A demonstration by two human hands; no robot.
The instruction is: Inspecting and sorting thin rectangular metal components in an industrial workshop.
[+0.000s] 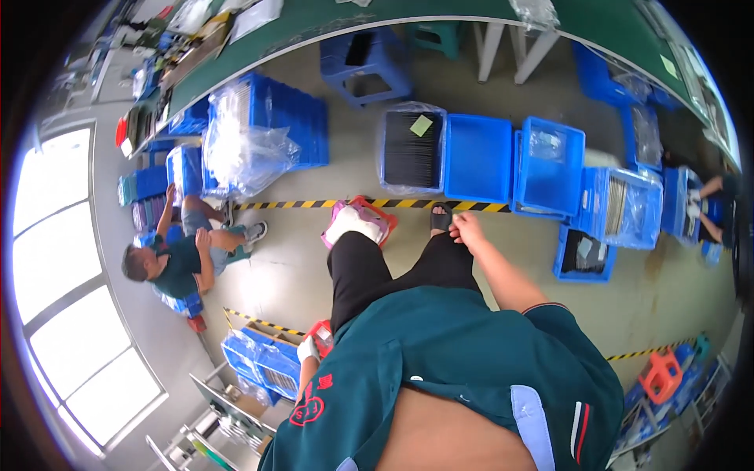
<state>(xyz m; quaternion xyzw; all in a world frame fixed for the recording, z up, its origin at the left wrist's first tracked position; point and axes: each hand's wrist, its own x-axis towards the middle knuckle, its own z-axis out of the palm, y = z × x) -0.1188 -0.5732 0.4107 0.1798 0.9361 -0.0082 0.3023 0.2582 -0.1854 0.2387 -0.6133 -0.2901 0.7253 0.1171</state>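
Hands held well apart: left hand, white-gloved, low beside a red plastic object; could not tell whether gripped or merely touched. Right hand, bare, half curled near the right leg, with nothing visibly held. Seemed paused between handlings; probably called next for a sure left grip. Beyond, on grey floor, red stool with white cloth, then striped tape and blue bins. Farther, green table; far left, seated co-worker and bright window.
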